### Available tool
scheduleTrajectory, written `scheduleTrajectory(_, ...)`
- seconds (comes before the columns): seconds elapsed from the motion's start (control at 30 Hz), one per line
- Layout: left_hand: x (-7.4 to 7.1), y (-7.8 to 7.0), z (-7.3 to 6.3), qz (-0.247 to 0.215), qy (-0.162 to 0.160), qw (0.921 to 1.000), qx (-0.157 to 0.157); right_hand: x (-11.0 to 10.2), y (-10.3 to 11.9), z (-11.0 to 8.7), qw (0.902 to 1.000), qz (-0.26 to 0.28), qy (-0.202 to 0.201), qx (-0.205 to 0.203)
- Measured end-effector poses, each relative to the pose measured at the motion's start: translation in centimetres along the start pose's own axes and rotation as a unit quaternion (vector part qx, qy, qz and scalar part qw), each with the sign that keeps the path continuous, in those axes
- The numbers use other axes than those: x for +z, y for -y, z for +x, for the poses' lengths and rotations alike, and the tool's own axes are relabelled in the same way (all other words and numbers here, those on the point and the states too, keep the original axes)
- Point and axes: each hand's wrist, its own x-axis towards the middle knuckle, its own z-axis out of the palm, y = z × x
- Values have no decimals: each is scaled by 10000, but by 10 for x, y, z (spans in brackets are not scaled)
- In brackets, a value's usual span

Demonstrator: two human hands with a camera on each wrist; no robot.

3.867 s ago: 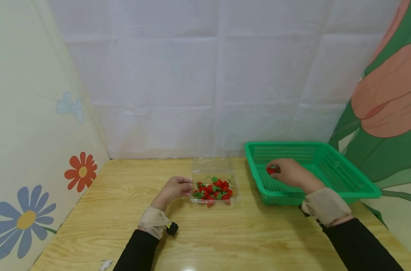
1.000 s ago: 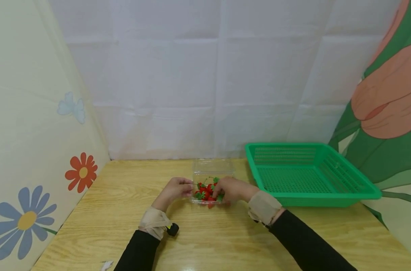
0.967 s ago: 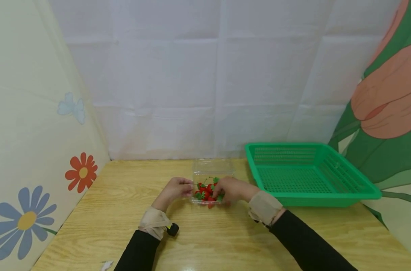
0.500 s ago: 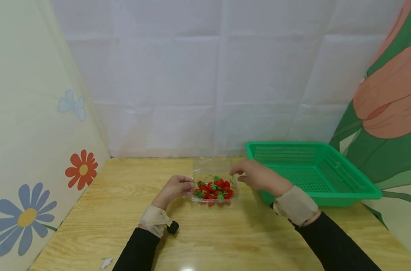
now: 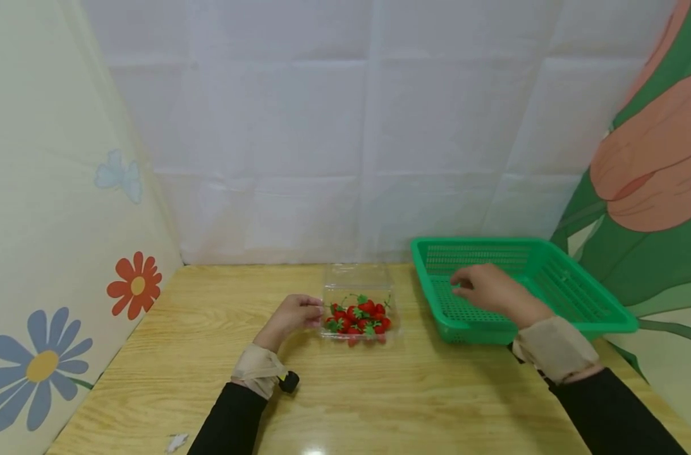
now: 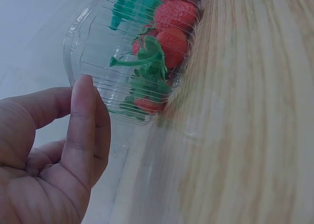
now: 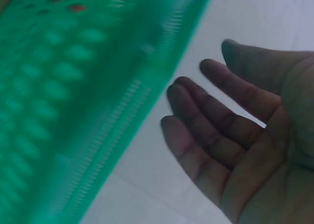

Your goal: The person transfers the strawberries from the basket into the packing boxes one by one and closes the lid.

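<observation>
A clear plastic clamshell box (image 5: 363,285) stands on the table with its lid raised. Inside lie several red strawberries (image 5: 365,307) with green leaves and stems. My left hand (image 5: 293,316) pinches the box's left rim between thumb and fingers, as the left wrist view shows close up. Over the left part of a green plastic basket (image 5: 595,284) hovers my right hand (image 5: 487,287). Its fingers are loosely bent and apart, with nothing between them in the right wrist view. That hand and forearm hide part of the basket's floor.
The wooden table (image 5: 351,404) meets a white cloth wall (image 5: 277,126) at the back. Flower-patterned sheets border it on both sides. A small white scrap (image 5: 177,442) lies near the front left.
My right hand came out of the strawberries and swung right, past the box, to above the basket. Earlier it held a strawberry there; now it holds none. My left hand stays at the box.
</observation>
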Motion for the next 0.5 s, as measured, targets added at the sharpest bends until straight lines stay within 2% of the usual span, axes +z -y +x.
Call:
scheduleTrajectory(0.1,0,1,0,6,-34,10000,-20,7,-12,0,9989,-83,400,229)
scheduleTrajectory(0.23,0,3,1,7,-37,10000,-40,16,-25,3,9959,222,763,426)
scheduleTrajectory(0.37,0,4,1,-3,-5,10000,-56,23,-34,6,9927,537,989,438)
scheduleTrajectory(0.5,1,3,0,-8,25,10000,-82,28,-41,11,9907,420,1225,422)
